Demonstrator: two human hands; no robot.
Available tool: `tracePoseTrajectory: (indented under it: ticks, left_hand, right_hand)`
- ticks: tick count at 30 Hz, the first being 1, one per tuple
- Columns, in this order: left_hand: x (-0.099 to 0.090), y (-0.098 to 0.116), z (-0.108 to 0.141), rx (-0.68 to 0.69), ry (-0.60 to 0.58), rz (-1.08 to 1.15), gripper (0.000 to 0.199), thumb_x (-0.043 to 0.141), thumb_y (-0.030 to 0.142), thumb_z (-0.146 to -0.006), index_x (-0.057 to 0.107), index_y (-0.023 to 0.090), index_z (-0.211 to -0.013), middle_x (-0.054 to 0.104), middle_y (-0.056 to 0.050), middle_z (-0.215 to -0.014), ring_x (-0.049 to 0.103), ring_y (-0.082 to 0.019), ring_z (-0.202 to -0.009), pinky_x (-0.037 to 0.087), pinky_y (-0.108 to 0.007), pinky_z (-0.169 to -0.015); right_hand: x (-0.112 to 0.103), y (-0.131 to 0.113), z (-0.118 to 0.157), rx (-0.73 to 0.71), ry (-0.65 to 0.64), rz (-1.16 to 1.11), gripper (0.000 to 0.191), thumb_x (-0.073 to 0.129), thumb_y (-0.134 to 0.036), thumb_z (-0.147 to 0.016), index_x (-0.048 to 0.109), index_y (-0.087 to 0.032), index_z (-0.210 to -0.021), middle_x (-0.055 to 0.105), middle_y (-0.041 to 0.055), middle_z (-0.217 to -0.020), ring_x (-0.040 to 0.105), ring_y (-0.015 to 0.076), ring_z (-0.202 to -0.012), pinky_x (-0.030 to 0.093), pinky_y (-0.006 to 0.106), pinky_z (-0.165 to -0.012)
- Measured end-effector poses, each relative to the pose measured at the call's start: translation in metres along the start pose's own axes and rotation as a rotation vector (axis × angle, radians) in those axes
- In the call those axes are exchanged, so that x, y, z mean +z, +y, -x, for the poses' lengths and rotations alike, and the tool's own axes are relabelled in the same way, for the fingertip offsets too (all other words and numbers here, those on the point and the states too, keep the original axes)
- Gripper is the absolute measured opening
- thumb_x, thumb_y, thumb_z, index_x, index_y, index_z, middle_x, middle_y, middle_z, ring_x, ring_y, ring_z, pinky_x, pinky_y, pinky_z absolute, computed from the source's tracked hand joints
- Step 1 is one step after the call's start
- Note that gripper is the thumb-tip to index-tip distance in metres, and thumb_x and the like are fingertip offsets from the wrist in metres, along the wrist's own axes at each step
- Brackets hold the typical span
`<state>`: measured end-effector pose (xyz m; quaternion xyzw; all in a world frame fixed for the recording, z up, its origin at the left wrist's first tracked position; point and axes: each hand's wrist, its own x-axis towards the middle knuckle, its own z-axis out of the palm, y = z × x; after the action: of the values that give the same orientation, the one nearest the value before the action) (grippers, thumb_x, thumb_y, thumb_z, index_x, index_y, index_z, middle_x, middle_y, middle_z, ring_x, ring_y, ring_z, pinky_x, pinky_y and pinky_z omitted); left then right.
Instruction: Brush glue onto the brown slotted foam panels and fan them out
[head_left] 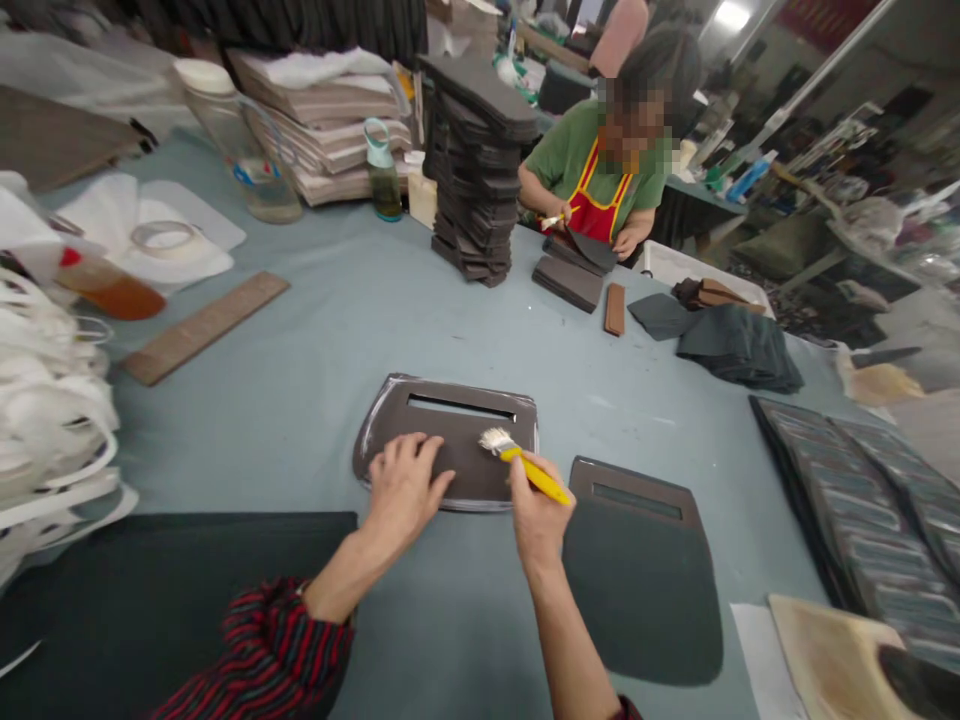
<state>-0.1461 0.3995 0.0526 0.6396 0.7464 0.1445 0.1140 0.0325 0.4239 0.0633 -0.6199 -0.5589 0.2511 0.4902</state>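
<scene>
A dark brown panel point(465, 450) with a long slot near its far edge lies flat in front of me. White smears run along its rim. My left hand point(409, 475) rests on the panel's near left part, fingers spread and holding nothing. In my right hand point(541, 505) is a paintbrush point(536, 475) with a yellow handle. White stuff coats its bristles, which are over the panel's right half; whether they touch it I cannot tell. Right of my right hand lies a larger dark green panel point(641, 590) with a brown slotted band at its top.
A tall stack of dark pieces point(480, 170) stands at the back. Behind it a person in a red apron point(600, 190) works with a brush. Brown strip point(206, 325) and white straps point(52, 420) lie left; slotted panels point(862, 500) are at right. A bottle point(240, 150) stands back left.
</scene>
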Motion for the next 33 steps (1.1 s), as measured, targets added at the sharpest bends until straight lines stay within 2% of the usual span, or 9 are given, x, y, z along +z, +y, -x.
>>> tracePoseTrajectory:
  ticks: [4,6,9,14,16,22,24,29,33]
  left_hand:
    - [0.013,0.028,0.01,-0.031,-0.037,-0.152,0.044,0.048,0.024,-0.085,0.055,0.017,-0.129,0.056,-0.016,-0.13,0.043,-0.033,-0.125,0.032,-0.053,-0.103]
    - [0.016,0.027,0.011,-0.046,-0.048,-0.165,0.046,0.045,0.021,-0.086,0.055,0.015,-0.13,0.057,-0.017,-0.128,0.043,-0.033,-0.124,0.031,-0.052,-0.104]
    - [0.016,0.023,0.012,-0.012,-0.019,-0.138,0.046,0.048,0.03,-0.086,0.055,0.019,-0.13,0.054,-0.016,-0.133,0.041,-0.034,-0.127,0.03,-0.054,-0.105]
    - [0.017,0.024,0.013,-0.005,0.016,-0.109,0.048,0.051,0.037,-0.085,0.054,0.022,-0.131,0.051,-0.016,-0.136,0.038,-0.035,-0.13,0.027,-0.057,-0.105]
    - [0.018,0.023,0.014,0.002,0.02,-0.108,0.048,0.05,0.036,-0.085,0.054,0.022,-0.131,0.05,-0.016,-0.136,0.037,-0.036,-0.13,0.027,-0.058,-0.105]
    - [0.021,0.019,0.015,0.02,0.019,-0.117,0.043,0.049,0.031,-0.084,0.059,0.016,-0.123,0.054,-0.017,-0.131,0.041,-0.034,-0.127,0.029,-0.054,-0.104]
    - [0.021,0.018,0.014,0.02,0.031,-0.112,0.045,0.049,0.034,-0.085,0.058,0.019,-0.126,0.053,-0.016,-0.133,0.04,-0.034,-0.128,0.028,-0.054,-0.104]
    - [0.018,0.024,0.013,0.002,0.035,-0.108,0.047,0.052,0.036,-0.084,0.055,0.02,-0.128,0.051,-0.016,-0.134,0.039,-0.036,-0.126,0.029,-0.057,-0.102]
    - [0.019,0.037,0.004,-0.046,0.002,-0.044,0.04,0.053,0.031,-0.082,0.058,0.016,-0.119,0.055,-0.016,-0.124,0.047,-0.035,-0.114,0.039,-0.052,-0.094]
  right_hand:
    - [0.103,-0.034,-0.009,-0.083,-0.195,-0.194,0.015,0.061,-0.03,-0.083,0.071,-0.019,-0.088,0.072,0.0038,-0.09,0.068,0.0159,-0.081,0.054,0.028,-0.079]
    - [0.124,-0.034,-0.01,-0.105,-0.249,-0.196,0.014,0.062,-0.028,-0.082,0.072,-0.02,-0.087,0.073,0.003,-0.088,0.067,0.0157,-0.08,0.054,0.027,-0.079]
    - [0.098,-0.009,-0.02,-0.083,-0.192,-0.108,0.015,0.061,-0.029,-0.082,0.072,-0.02,-0.086,0.073,0.0034,-0.086,0.067,0.0162,-0.077,0.054,0.028,-0.076]
    - [0.021,0.019,-0.044,-0.064,0.165,0.141,0.02,0.061,-0.034,-0.081,0.071,-0.016,-0.084,0.072,0.0066,-0.081,0.067,0.0182,-0.073,0.052,0.03,-0.073]
    - [0.032,0.008,-0.042,-0.115,0.151,0.113,0.02,0.06,-0.032,-0.083,0.071,-0.016,-0.087,0.072,0.0072,-0.085,0.067,0.0181,-0.077,0.052,0.03,-0.076]
    - [0.126,-0.02,-0.03,-0.237,-0.205,-0.096,0.017,0.058,-0.028,-0.084,0.07,-0.019,-0.091,0.073,0.004,-0.088,0.067,0.0158,-0.08,0.053,0.027,-0.079]
    - [0.116,-0.009,-0.038,-0.198,-0.166,-0.035,0.017,0.056,-0.028,-0.084,0.07,-0.02,-0.088,0.072,0.0036,-0.085,0.067,0.016,-0.078,0.053,0.027,-0.077]
    - [0.028,0.029,-0.061,-0.098,0.122,0.154,0.023,0.056,-0.035,-0.084,0.07,-0.017,-0.085,0.071,0.0073,-0.083,0.067,0.0177,-0.074,0.051,0.027,-0.071]
    - [-0.008,0.046,-0.059,0.022,0.189,0.154,0.037,0.049,-0.044,-0.089,0.067,-0.015,-0.104,0.071,0.0076,-0.082,0.066,0.0167,-0.067,0.05,0.027,-0.068]
